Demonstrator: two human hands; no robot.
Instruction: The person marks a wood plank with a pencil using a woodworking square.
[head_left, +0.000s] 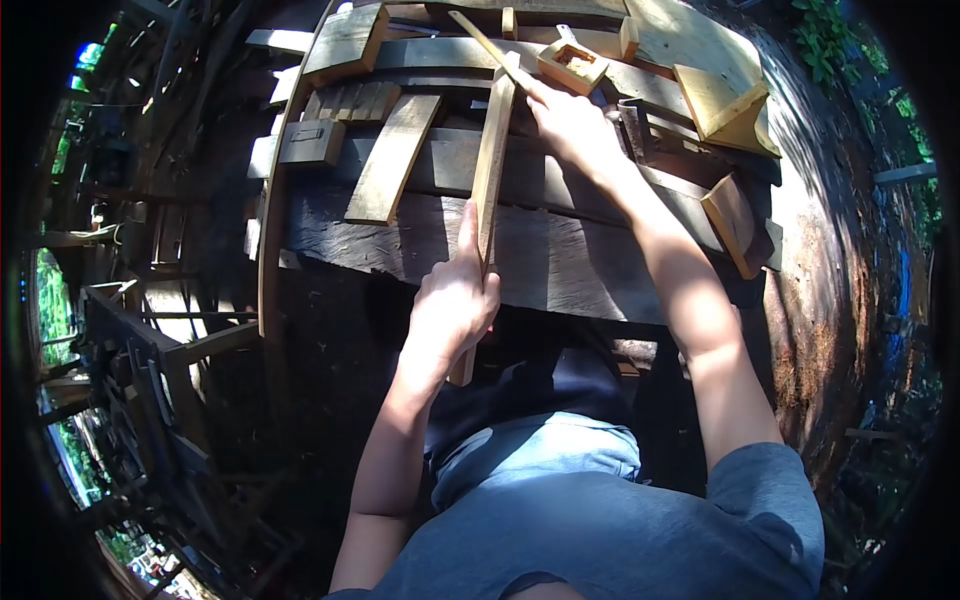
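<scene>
Left hand (pixel 452 305) is wrapped tight around the near end of a long narrow wooden slat (pixel 489 180), index finger stretched out along its face. The slat runs away from the person across a dark weathered plank workbench (pixel 560 265), with its near end sticking out past the bench edge below the fist. Right hand (pixel 570 125) is up at the far end of the slat, fingers closed on a thin stick (pixel 480 40) that angles off up and to the left; can't tell if it's a pencil or a tool.

Just left of the slat lies a wider pale board (pixel 392 158). Just beyond the right hand sits a small open wooden box (pixel 572 65). Right of the forearm, near the bench's edge, a wedge-shaped offcut (pixel 733 222) and a bigger angled block (pixel 725 105).
</scene>
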